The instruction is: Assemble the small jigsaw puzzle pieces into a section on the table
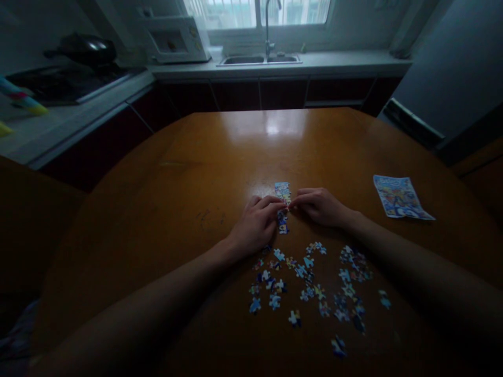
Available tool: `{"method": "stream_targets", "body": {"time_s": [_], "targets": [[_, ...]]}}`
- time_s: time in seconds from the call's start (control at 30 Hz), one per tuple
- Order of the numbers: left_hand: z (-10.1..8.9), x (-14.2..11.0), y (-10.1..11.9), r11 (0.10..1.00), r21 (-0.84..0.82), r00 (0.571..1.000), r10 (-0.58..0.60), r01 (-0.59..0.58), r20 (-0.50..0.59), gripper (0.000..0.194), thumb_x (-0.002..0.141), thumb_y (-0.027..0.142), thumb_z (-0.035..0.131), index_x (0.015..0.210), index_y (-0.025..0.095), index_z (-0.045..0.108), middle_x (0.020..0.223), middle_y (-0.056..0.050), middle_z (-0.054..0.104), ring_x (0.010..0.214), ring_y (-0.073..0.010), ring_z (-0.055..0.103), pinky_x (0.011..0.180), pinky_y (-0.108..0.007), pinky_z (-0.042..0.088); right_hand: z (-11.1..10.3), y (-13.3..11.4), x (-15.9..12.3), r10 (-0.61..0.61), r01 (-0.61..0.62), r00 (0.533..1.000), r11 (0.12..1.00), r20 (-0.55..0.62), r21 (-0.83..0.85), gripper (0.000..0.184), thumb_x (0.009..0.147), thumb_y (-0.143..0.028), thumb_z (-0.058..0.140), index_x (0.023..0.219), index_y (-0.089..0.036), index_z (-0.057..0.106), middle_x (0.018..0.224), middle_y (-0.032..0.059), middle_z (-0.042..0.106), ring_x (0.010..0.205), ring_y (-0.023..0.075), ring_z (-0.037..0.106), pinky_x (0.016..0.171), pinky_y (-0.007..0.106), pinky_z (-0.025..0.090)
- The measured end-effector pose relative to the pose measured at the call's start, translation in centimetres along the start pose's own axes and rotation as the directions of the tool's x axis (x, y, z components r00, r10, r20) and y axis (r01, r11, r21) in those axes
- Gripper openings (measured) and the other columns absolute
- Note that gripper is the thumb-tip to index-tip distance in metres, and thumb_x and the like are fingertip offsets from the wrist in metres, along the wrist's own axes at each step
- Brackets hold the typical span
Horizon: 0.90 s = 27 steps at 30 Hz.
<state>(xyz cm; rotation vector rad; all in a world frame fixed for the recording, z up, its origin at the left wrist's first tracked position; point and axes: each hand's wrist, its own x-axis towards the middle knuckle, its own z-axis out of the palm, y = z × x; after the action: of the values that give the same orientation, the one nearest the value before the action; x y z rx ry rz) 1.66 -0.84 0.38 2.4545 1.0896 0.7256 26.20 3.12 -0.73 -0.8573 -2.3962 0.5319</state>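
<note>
A narrow strip of joined jigsaw pieces (282, 199) lies on the brown wooden table (196, 173). My left hand (257, 222) and my right hand (320, 205) meet at the strip's middle. Both hands have their fingers curled and pressed together, fingertips on the strip from either side. Several loose puzzle pieces (310, 285) lie scattered on the table just in front of my wrists. What lies under the fingertips is hidden.
A printed picture sheet (401, 198) lies flat at the right of the table. Behind the table runs a kitchen counter with a sink and tap (267, 52), a white microwave (178, 39) and a black pan on a hob (84, 50).
</note>
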Motion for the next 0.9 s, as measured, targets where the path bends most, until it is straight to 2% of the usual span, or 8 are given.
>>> {"method": "stream_targets", "body": {"time_s": [0.13,0.23,0.37,0.7,0.9], "targets": [[-0.06,-0.09,-0.29,0.998,-0.035,0.986,-0.052,0.047,-0.158,0.036,0.088,0.004,0.050,0.115,0.022,0.066,0.119,-0.006,0.062,0.114,-0.0215,0.053,0.102,-0.042,0.045,0.08,0.09,0.04,0.016,-0.014,0.999,0.999,-0.050,0.049,0.031,0.086,-0.007,0.049,0.100,-0.017,0.076,0.085,0.0060,0.070,0.075,0.0153,0.062,0.070,0.028,0.046],[0.00,-0.09,-0.55,0.994,-0.037,0.973,-0.113,0.108,-0.203,0.030,0.087,0.004,0.053,0.107,0.021,0.068,0.112,-0.006,0.060,0.112,-0.0217,0.053,0.101,-0.043,0.045,0.17,0.23,0.05,0.045,-0.043,0.997,0.999,-0.069,0.030,0.031,0.086,-0.007,0.049,0.099,-0.016,0.076,0.084,0.0067,0.070,0.074,0.0159,0.061,0.068,0.028,0.045],[0.18,-0.04,-0.74,0.988,-0.026,0.974,-0.152,0.150,-0.165,0.023,0.090,0.010,0.055,0.104,0.022,0.070,0.107,-0.006,0.060,0.108,-0.0223,0.052,0.099,-0.043,0.046,0.12,0.26,0.03,0.063,-0.061,0.995,0.998,-0.074,0.032,0.032,0.085,-0.007,0.049,0.097,-0.016,0.076,0.082,0.0061,0.068,0.072,0.0153,0.059,0.067,0.028,0.044],[0.26,-0.22,-0.71,0.990,0.085,0.993,-0.111,0.114,-0.035,0.033,0.093,0.012,0.052,0.117,0.025,0.070,0.113,-0.007,0.058,0.108,-0.0244,0.048,0.098,-0.045,0.046,-0.06,0.09,0.00,0.007,-0.007,0.999,1.000,0.046,-0.005,0.037,0.087,-0.006,0.050,0.104,-0.022,0.078,0.083,0.0034,0.065,0.071,0.0126,0.057,0.065,0.024,0.040],[0.10,-0.27,-0.45,0.992,0.083,0.996,-0.088,0.090,-0.032,0.031,0.094,0.014,0.055,0.116,0.027,0.070,0.116,-0.007,0.057,0.108,-0.0245,0.048,0.099,-0.045,0.045,0.05,0.23,0.03,-0.008,0.008,1.000,1.000,0.012,0.014,0.040,0.086,-0.004,0.048,0.108,-0.021,0.077,0.086,0.0040,0.067,0.074,0.0134,0.058,0.068,0.025,0.042]]}}
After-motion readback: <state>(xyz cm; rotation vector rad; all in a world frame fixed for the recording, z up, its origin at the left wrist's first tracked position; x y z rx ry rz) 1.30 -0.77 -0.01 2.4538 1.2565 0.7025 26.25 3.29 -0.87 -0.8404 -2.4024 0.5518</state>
